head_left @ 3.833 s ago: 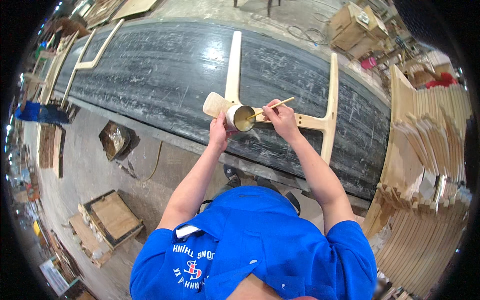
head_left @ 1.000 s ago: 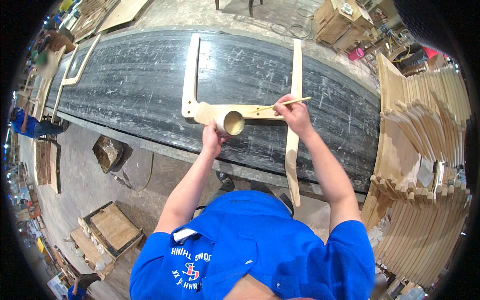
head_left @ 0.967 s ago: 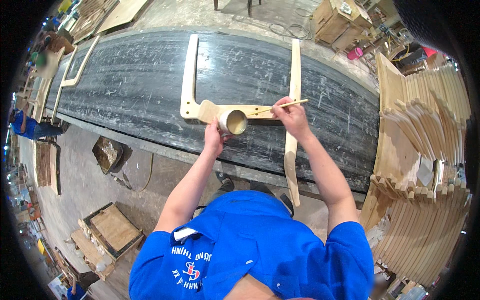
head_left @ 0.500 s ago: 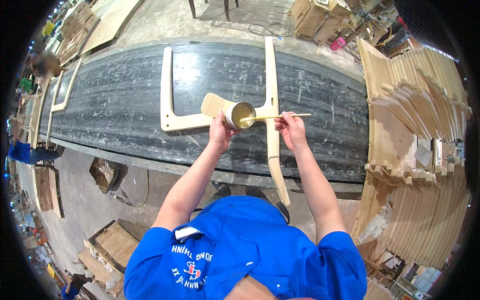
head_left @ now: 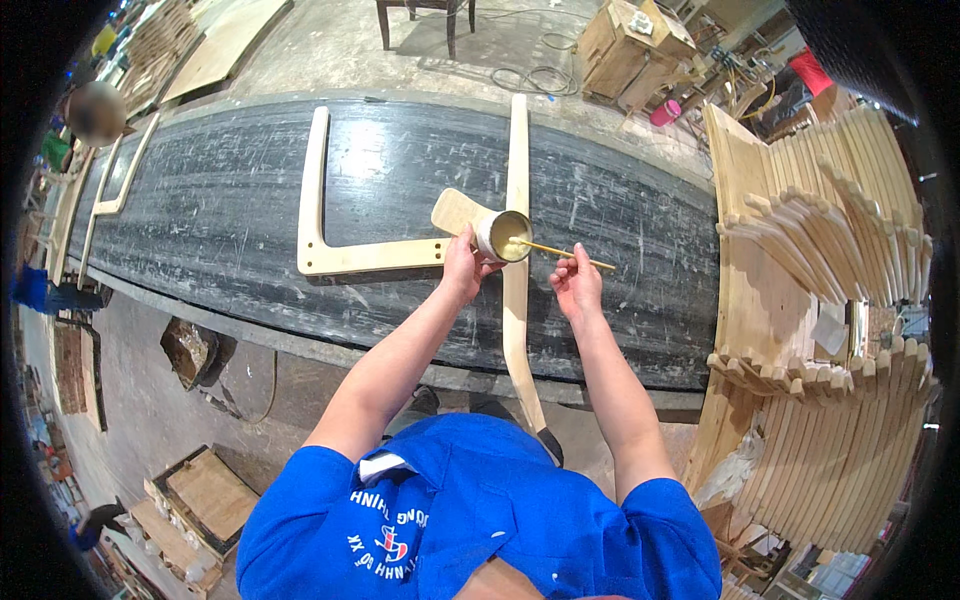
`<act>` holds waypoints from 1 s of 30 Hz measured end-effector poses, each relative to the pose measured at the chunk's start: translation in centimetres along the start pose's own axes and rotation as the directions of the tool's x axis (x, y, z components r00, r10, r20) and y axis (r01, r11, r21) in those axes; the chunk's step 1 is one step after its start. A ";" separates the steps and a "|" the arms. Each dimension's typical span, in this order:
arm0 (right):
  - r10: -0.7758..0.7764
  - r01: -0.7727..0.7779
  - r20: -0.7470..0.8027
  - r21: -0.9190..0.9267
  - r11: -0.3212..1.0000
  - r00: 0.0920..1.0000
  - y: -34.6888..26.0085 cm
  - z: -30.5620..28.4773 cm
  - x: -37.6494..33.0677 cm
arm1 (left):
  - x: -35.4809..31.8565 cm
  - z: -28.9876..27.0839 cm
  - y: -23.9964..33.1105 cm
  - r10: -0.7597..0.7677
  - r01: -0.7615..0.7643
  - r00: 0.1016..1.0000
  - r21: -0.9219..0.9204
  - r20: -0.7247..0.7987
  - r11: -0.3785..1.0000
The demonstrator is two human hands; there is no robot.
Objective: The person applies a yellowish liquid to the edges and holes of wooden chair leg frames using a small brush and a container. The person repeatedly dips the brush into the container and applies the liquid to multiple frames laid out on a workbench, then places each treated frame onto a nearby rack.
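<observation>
My left hand (head_left: 463,268) grips a small round can (head_left: 487,234) of pale cream-coloured paste, tilted with its mouth toward the right. A flat, rounded wooden paddle-like piece (head_left: 457,209) sticks out behind the can on the same side; whether my fingers hold it too is hidden. Between the fingertips of my right hand (head_left: 577,284) is a thin wooden stick (head_left: 558,250), its other end in the paste. Under the can runs a long, curved light-wood part (head_left: 516,310), which overhangs the near table edge. An L-shaped wooden part (head_left: 316,200) with dark holes lies to the left.
The long dark table (head_left: 230,190) has scuffs and white marks. Stacked curved wooden parts (head_left: 840,230) fill the right side. Another wooden frame (head_left: 125,190) rests at the table's far left, near a person (head_left: 45,290) in blue. A dark-legged chair (head_left: 425,20) stands beyond.
The can and paddle-like piece have moved right, now over the long wooden part. The stick's outer end has dropped, with my right hand slightly lower. My view has shifted a little.
</observation>
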State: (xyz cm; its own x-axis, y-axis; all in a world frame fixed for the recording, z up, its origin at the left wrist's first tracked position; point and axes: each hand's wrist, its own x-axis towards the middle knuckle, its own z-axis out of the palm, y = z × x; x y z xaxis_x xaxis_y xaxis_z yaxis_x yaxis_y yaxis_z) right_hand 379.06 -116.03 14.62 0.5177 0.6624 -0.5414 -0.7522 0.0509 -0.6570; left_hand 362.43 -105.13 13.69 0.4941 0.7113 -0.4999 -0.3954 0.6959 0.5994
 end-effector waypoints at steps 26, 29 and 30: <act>-0.290 0.690 0.757 -0.653 -0.312 0.585 -1.6 6.8 6.6 | -6.3 -14.1 -1.1 0.120 -0.159 0.966 -0.165 -0.228 0.973; -0.245 0.729 0.808 -0.590 -0.347 0.536 -1.4 6.5 7.5 | -6.5 -14.3 -1.3 0.126 -0.157 0.974 -0.167 -0.187 0.973; -0.221 0.724 0.819 -0.572 -0.387 0.529 -1.6 6.2 7.7 | -6.5 -14.3 -1.4 0.123 -0.154 0.974 -0.159 -0.192 0.975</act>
State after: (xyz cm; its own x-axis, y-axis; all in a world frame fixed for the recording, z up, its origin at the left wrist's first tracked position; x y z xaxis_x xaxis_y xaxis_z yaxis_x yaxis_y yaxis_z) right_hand 381.67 -106.34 14.74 0.1062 0.9515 0.2887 0.8987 0.0324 -0.4374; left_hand 348.73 -109.33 7.10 0.2843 0.7969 -0.5330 -0.5850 0.5846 0.5622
